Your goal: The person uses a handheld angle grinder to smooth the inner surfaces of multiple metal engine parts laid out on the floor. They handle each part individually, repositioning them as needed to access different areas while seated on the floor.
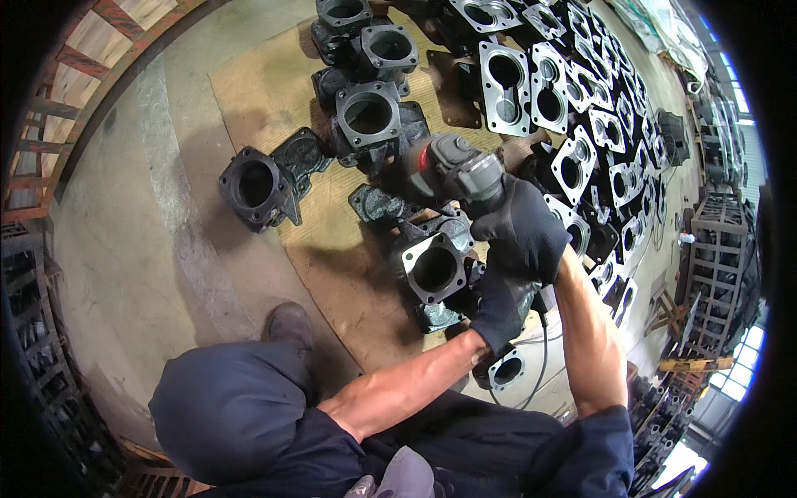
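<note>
My right hand, in a black glove, is wrapped round the front body of a grey and black angle grinder. Lower down, my left hand, gloved too, is closed round the grinder's rear part, by the power cord. The grinder's blurred front end is close to a dark casting with a round bore; I cannot tell if they touch. Just below the tool stands another casting with a bright square flange. A third casting sits to the left, its round opening facing up.
Many castings with bright machined faces crowd the right side. Brown cardboard covers the floor beneath the nearer ones. My boot is at its left edge. A slatted crate stands far left; metal racks stand at right.
</note>
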`<action>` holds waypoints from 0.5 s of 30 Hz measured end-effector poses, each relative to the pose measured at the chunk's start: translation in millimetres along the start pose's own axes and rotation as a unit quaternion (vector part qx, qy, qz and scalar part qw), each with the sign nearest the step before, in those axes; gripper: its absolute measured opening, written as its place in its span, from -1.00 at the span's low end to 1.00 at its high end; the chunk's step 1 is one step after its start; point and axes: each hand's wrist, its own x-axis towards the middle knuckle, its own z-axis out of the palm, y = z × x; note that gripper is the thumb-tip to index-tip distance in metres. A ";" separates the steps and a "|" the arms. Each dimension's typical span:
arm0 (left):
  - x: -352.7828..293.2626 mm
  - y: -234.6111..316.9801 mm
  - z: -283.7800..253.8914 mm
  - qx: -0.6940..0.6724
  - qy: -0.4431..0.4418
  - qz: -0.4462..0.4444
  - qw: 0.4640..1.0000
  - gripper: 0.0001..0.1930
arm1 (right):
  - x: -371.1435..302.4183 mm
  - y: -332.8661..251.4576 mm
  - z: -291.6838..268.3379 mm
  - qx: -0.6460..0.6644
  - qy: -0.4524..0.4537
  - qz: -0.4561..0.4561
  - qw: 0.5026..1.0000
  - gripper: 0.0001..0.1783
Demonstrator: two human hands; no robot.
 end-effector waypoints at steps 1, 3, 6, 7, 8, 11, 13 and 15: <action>4.0 0.5 -1.5 -0.019 -0.015 -0.016 1.000 -0.49 | 0.1 -2.4 -2.6 -0.001 0.008 0.002 1.000 -0.57; 7.1 1.4 -9.7 -0.001 -0.045 -0.055 0.997 -0.50 | 4.2 -7.7 -1.9 -0.016 0.009 -0.015 1.000 -0.59; 0.2 8.4 0.5 -0.104 -0.064 -0.107 0.987 -0.49 | -4.2 -5.6 -7.7 -0.024 0.002 -0.036 0.999 -0.55; -6.8 7.3 11.5 -0.122 -0.064 -0.080 0.987 -0.48 | -14.1 -5.1 -11.2 -0.004 0.025 0.015 1.000 -0.53; -15.5 7.1 18.7 -0.031 -0.067 -0.025 0.997 -0.55 | -22.7 -1.8 -15.9 -0.020 0.029 0.026 0.999 -0.54; -35.2 -25.2 -9.0 0.035 0.002 -0.003 0.999 -0.56 | -21.7 -20.1 15.3 0.007 -0.022 -0.010 1.000 -0.54; -39.0 -35.1 13.5 -0.090 -0.038 -0.052 0.994 -0.51 | -36.7 -22.2 -3.7 -0.015 -0.003 0.031 0.999 -0.52; -34.3 -18.7 16.7 -0.127 -0.059 -0.073 0.987 -0.54 | -33.2 -3.2 -8.0 -0.020 0.018 0.042 0.999 -0.50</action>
